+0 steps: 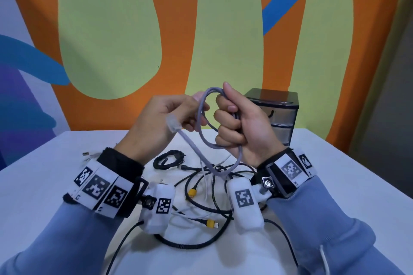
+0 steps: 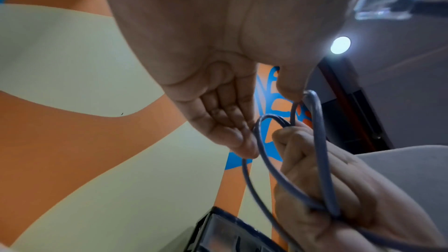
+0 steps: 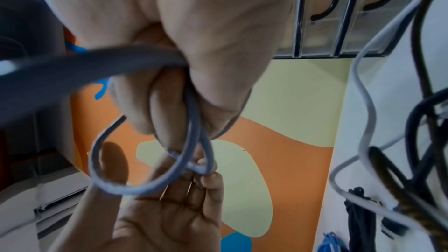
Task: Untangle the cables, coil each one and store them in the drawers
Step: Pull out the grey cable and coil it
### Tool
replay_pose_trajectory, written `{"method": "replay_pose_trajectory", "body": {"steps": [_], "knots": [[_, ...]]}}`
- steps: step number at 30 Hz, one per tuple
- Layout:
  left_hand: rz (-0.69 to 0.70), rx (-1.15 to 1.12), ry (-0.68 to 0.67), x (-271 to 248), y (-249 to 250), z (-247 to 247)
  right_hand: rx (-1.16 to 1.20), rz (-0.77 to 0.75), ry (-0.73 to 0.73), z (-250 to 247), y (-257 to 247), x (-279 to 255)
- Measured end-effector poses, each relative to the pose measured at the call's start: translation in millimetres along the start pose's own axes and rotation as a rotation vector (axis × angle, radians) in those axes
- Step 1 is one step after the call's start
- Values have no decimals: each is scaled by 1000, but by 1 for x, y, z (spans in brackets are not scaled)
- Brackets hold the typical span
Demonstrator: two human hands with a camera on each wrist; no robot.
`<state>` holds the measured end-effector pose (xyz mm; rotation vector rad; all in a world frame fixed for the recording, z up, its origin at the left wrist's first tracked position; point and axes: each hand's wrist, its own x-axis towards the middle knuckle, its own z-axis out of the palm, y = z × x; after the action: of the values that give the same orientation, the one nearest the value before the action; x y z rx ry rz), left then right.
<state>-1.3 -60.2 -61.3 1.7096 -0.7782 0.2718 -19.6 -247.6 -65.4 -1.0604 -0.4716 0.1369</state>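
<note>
Coiling lilac cable (image 1: 202,118) above table (image 1: 335,174): right hand (image 1: 243,127) fisting gathered loops, left hand (image 1: 161,118) pinching next turn. Cable looking light, springy, likely uncoiling if released; gripping where loops cross. Drawers (image 1: 279,116) waiting behind.

Head view: even, bright illumination with wide-angle bowing at the edges. Left wrist view: dim, with glare from a round ceiling lamp (image 2: 340,45). Right wrist view: near lilac cable (image 3: 72,70) strongly blurred.
</note>
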Motion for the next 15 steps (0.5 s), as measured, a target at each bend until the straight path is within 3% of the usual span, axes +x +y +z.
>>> {"method": "replay_pose_trajectory", "body": {"steps": [3, 8, 15], "knots": [[-29, -75, 1, 2, -3, 1, -58, -67, 98, -2, 4, 5], [63, 131, -4, 2, -13, 8, -222, -149, 255, 0, 14, 11], [153, 215, 134, 3, -23, 13, -494, -280, 398, 4, 24, 18]]}}
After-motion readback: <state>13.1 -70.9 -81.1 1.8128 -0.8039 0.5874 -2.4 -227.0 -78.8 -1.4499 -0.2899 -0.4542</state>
